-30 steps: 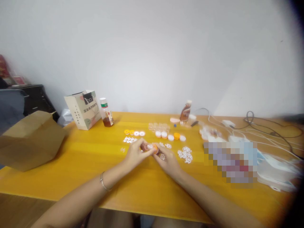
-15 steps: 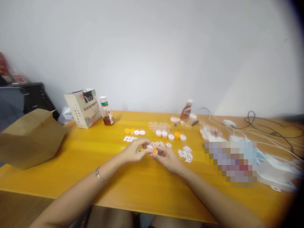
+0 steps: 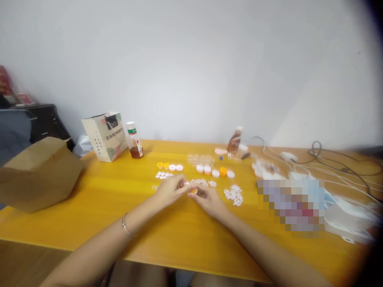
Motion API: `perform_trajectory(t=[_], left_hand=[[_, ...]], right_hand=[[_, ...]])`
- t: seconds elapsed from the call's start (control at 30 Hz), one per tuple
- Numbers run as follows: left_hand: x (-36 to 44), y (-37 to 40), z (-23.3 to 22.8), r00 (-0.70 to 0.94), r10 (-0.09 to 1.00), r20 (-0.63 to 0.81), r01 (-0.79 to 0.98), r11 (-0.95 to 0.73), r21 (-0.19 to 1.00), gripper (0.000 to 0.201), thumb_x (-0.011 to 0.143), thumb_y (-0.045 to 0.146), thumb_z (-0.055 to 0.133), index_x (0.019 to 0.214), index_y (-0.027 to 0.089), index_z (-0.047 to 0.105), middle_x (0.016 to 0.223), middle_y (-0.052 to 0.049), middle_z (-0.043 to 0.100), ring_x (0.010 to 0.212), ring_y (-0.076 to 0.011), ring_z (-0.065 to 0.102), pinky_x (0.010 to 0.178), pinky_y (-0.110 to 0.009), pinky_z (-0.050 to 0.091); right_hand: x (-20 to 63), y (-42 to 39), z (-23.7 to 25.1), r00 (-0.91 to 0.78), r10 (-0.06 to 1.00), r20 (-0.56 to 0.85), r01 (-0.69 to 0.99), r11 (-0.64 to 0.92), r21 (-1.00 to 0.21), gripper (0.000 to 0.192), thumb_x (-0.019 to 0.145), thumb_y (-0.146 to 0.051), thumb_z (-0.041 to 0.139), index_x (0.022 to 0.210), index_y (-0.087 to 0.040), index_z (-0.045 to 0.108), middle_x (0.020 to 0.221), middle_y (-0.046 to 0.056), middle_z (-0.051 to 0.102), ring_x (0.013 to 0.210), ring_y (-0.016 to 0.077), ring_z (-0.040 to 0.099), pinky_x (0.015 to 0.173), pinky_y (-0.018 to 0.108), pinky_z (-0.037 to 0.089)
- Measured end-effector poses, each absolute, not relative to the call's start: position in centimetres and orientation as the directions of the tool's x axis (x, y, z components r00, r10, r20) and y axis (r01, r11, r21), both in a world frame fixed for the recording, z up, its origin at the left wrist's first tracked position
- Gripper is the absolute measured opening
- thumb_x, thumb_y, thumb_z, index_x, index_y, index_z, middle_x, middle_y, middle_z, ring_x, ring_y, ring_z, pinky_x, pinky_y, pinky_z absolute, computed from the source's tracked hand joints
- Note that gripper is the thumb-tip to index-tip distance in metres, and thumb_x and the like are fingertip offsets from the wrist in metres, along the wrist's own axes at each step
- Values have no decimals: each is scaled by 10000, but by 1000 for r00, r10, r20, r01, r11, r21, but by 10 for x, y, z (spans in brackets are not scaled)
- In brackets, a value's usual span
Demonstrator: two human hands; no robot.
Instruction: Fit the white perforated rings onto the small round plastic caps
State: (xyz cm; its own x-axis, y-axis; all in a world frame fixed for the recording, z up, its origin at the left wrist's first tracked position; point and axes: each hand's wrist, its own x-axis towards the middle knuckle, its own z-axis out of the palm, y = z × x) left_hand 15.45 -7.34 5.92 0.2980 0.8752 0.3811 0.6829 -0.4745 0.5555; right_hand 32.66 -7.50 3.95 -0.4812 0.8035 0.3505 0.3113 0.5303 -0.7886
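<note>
Above the middle of the table (image 3: 167, 243), my left hand (image 3: 170, 191) and my right hand (image 3: 213, 200) meet with fingers closed on a small round orange-and-white part (image 3: 194, 191). The left thumb lies across its top and hides most of it. Right thumb and fingers pinch it from the other side. Just beyond the hands lie white cut-out pieces (image 3: 212, 183), partly covered. To their left are small white knobbed pieces (image 3: 162, 175). More flat white cut-outs are heaped (image 3: 234, 194) right of my right hand.
Behind stand yellow and white rings (image 3: 169, 166), round white and orange caps (image 3: 215, 173) and clear cups (image 3: 200, 159). A brown paper bag (image 3: 38, 175), printed bag (image 3: 110, 139) and bottle (image 3: 135, 141) stand left. Another bottle (image 3: 235, 141) and tangled cables (image 3: 329, 163) are right.
The left thumb and fingers have closed in over the orange-and-white part, and the white piece visible between the hands is now mostly covered. The things on the table stay put.
</note>
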Motion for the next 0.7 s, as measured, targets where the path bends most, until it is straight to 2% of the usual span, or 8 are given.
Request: perform_trajectory(t=[0.07,0.13,0.23,0.37,0.53,0.63,0.7], left_hand=[[152,-74,63,436,801,411,536,-597,597,292,775,369,506,997,189,563,934,-50,607,778,-145,542,643,-223,408],[149,-74,65,542,723,429,421,-675,606,287,800,290,483,1071,213,534,1029,-58,580,889,-153,533,756,-241,410],[148,-74,64,568,691,447,425,-711,560,241,810,226,458,1027,210,559,963,-54,597,871,-152,539,792,-258,398],[152,-76,60,471,749,466,580,-661,477,204,806,305,469,927,173,566,804,-42,602,707,-133,532,666,-236,396],[158,-77,56,306,863,401,732,-483,480,379,787,486,434,649,149,542,529,16,505,482,-90,422,484,-208,287],[159,-76,53,218,898,382,787,-393,476,453,778,527,410,562,143,517,472,27,456,452,-84,383,472,-213,241],[160,-76,52,220,902,372,791,-388,473,458,785,526,400,565,143,522,474,28,448,459,-87,383,480,-217,241]], right_hand=[[328,-72,43,-510,802,310,247,482,-840,318,784,-407,485,998,-200,598,752,11,623,656,155,554,600,255,443],[330,-71,45,-532,796,290,218,459,-861,358,769,-422,502,1033,-196,589,771,18,631,693,167,565,619,267,450],[333,-70,45,-517,797,312,244,486,-839,373,754,-416,526,1047,-195,586,772,20,631,716,177,566,642,282,454],[334,-72,41,-471,789,395,355,580,-733,297,766,-369,529,994,-191,598,724,9,608,628,146,535,620,262,444],[330,-77,31,-446,732,516,416,680,-604,233,800,-302,490,993,-188,556,749,36,604,618,140,536,611,255,453],[328,-79,27,-448,698,559,415,716,-561,243,809,-292,477,1018,-186,540,771,53,608,614,143,540,602,264,457],[328,-78,27,-460,704,542,403,709,-579,240,799,-301,493,997,-180,555,742,45,604,596,140,530,590,260,452]])
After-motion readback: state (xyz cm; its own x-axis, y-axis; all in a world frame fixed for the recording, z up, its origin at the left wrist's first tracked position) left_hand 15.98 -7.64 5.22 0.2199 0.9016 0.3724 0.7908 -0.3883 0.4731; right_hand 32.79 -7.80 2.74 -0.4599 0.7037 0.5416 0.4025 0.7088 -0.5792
